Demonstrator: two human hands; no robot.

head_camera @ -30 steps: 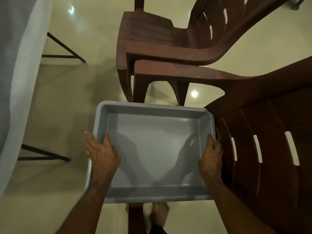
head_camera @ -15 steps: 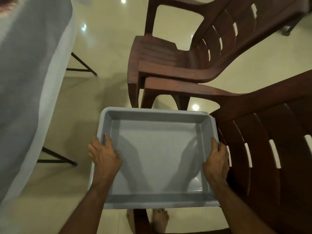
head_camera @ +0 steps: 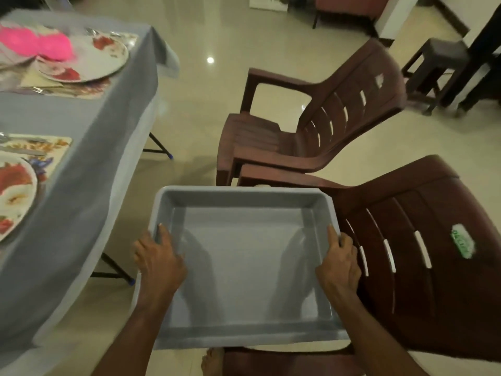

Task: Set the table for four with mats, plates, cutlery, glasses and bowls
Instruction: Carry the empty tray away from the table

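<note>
Both hands hold an empty grey tub (head_camera: 244,267) by its side walls. The left hand (head_camera: 158,260) grips the left rim, thumb lying inside the wall and fingers wrapped outside; the right hand (head_camera: 340,259) grips the right rim the same way, thumb on the inner face. The grips sit opposite each other at about mid-length of the sides, so the tub hangs level between them, its long axis running left to right across the body. Nothing lies in the tub.

Just right of the tub, close to the right hand, stands the slatted back of a near chair (head_camera: 406,240); whether the tub rests on that chair's arm cannot be told. A second chair (head_camera: 311,137) stands beyond the tub's far edge.

The table (head_camera: 89,147), under a grey cloth, lies to the left and farther off, nearer the left hand. On it show a near mat (head_camera: 54,150) carrying a plate (head_camera: 16,191), with cutlery (head_camera: 21,151) lying on the mat beyond the plate, and a far plate (head_camera: 108,58) with a pink thing (head_camera: 40,44), blurred, beside it. Glasses and bowls cannot be made out.

Judged from this, the visible settings are laid and the tub is spent; setting it aside appears to be the step in hand.
</note>
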